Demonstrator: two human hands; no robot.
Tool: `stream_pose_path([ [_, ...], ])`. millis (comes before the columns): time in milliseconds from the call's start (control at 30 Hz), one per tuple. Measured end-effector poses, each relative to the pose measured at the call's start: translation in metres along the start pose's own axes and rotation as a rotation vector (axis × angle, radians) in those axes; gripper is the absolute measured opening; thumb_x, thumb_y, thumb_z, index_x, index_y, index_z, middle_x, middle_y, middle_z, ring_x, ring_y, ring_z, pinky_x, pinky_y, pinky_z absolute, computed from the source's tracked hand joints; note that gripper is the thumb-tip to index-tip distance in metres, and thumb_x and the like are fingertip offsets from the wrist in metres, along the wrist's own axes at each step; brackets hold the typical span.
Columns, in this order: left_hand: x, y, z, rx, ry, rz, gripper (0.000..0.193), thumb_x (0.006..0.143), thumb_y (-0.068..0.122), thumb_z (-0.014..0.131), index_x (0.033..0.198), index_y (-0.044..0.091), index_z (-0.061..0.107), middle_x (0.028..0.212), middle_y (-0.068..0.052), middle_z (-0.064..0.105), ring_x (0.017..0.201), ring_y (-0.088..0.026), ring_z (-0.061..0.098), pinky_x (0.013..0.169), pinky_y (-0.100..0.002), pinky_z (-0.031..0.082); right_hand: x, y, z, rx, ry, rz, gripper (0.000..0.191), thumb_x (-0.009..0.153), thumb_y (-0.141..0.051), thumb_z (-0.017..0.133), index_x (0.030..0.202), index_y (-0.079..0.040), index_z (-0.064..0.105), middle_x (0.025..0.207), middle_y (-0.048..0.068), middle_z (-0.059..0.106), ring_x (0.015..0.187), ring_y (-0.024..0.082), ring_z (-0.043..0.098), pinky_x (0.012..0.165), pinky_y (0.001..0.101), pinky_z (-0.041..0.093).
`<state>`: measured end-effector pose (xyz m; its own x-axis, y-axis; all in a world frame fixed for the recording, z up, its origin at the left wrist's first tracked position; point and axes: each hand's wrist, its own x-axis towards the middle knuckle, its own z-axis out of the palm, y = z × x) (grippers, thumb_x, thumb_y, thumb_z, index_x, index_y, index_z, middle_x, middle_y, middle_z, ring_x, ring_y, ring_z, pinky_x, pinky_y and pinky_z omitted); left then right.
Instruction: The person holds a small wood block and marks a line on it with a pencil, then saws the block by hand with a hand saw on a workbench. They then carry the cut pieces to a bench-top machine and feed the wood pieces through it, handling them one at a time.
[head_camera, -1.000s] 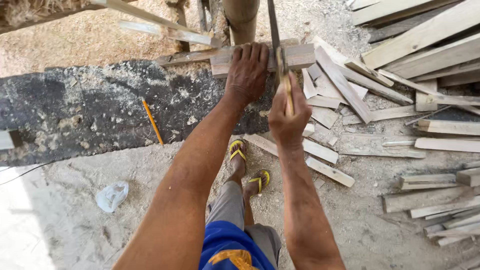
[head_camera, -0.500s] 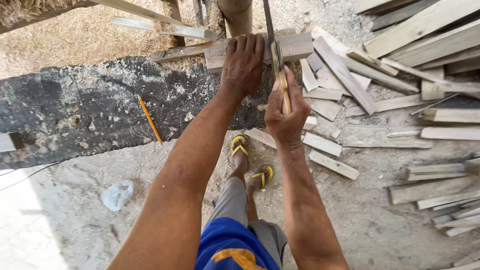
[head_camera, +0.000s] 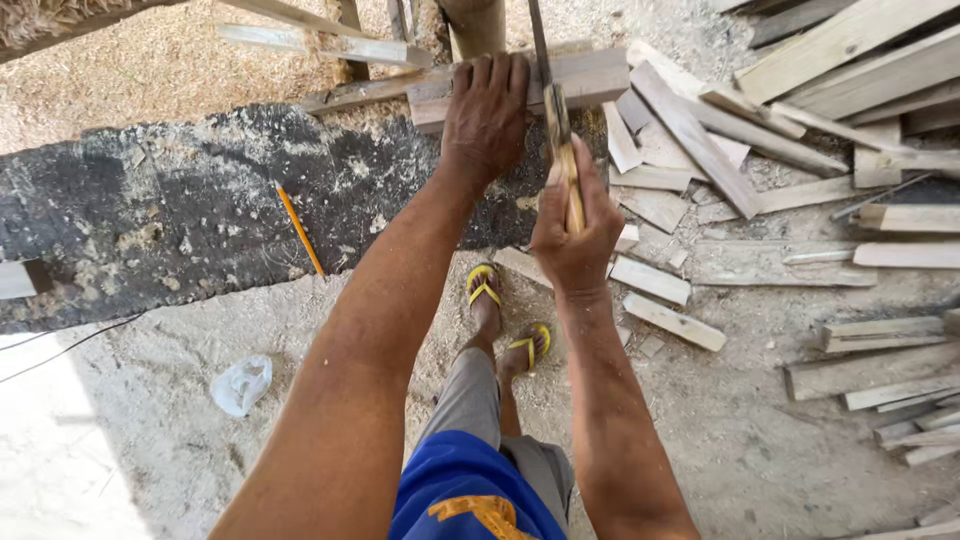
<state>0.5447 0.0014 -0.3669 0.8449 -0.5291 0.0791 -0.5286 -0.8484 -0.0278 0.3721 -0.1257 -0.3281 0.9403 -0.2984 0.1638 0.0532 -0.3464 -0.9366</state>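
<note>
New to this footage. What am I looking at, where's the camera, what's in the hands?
No machine here: a person at work with bare hands, filmed by a camera on their own head that looks down, so you see both arms, shorts and feet in yellow sandals. The left hand presses flat on a wooden block that rests on a dark, sawdust-covered plank. The right hand grips the wooden handle of a hand saw, its blade across the block. An orange pencil lies on the plank. Offcuts of wood are scattered on the sandy ground to the right; a crumpled plastic bottle lies lower left.
</note>
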Motion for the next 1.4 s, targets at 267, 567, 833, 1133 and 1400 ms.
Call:
stream_pose_path([
  [267,-0.001,0.003,0.007,-0.095,0.011,-0.021,0.045,0.095,0.007,0.057,0.137,-0.002,0.045,0.117,-0.017,0.055,0.109,-0.031,0.053,0.103,-0.047,0.044,-0.151,-0.14,-0.119,-0.311,-0.048,0.142,0.049,0.103,-0.014,0.053,0.149,0.002,0.052,0.101,0.011,0.076,0.065,0.005,0.069,0.057,0.0198,0.056],
  [567,-0.002,0.005,-0.004,-0.015,0.058,0.012,0.067,0.073,0.011,0.06,0.136,-0.008,0.045,0.119,-0.023,0.055,0.11,-0.034,0.054,0.097,-0.05,0.045,-0.032,0.012,-0.012,0.017,0.019,0.045,0.043,0.108,-0.005,0.055,0.152,-0.001,0.052,0.09,0.006,0.074,0.061,0.004,0.063,0.048,0.0207,0.053],
  [833,0.005,0.001,0.007,-0.043,-0.063,-0.015,0.058,0.08,0.009,0.062,0.134,-0.001,0.045,0.114,-0.016,0.055,0.104,-0.03,0.053,0.097,-0.047,0.046,-0.119,-0.105,-0.094,-0.051,0.007,0.136,0.047,0.106,-0.017,0.053,0.147,0.006,0.053,0.097,0.011,0.076,0.06,0.006,0.066,0.05,0.0188,0.054],
  [1133,0.001,0.007,0.004,-0.091,0.007,-0.004,0.056,0.086,0.016,0.06,0.135,-0.005,0.044,0.115,-0.021,0.054,0.106,-0.034,0.052,0.097,-0.05,0.044,-0.098,-0.033,-0.057,0.149,0.046,-0.063,0.041,0.108,-0.006,0.047,0.148,0.004,0.05,0.128,0.027,0.069,0.058,0.003,0.059,0.042,0.0204,0.047],
  [1400,0.006,0.003,-0.013,-0.074,-0.134,-0.031,0.054,0.088,0.013,0.057,0.138,-0.005,0.045,0.121,-0.021,0.053,0.112,-0.033,0.052,0.103,-0.05,0.043,0.004,-0.06,-0.024,-0.007,0.021,0.073,0.045,0.103,-0.008,0.05,0.145,0.008,0.052,0.075,0.003,0.064,0.047,0.003,0.054,0.033,0.0186,0.047],
])
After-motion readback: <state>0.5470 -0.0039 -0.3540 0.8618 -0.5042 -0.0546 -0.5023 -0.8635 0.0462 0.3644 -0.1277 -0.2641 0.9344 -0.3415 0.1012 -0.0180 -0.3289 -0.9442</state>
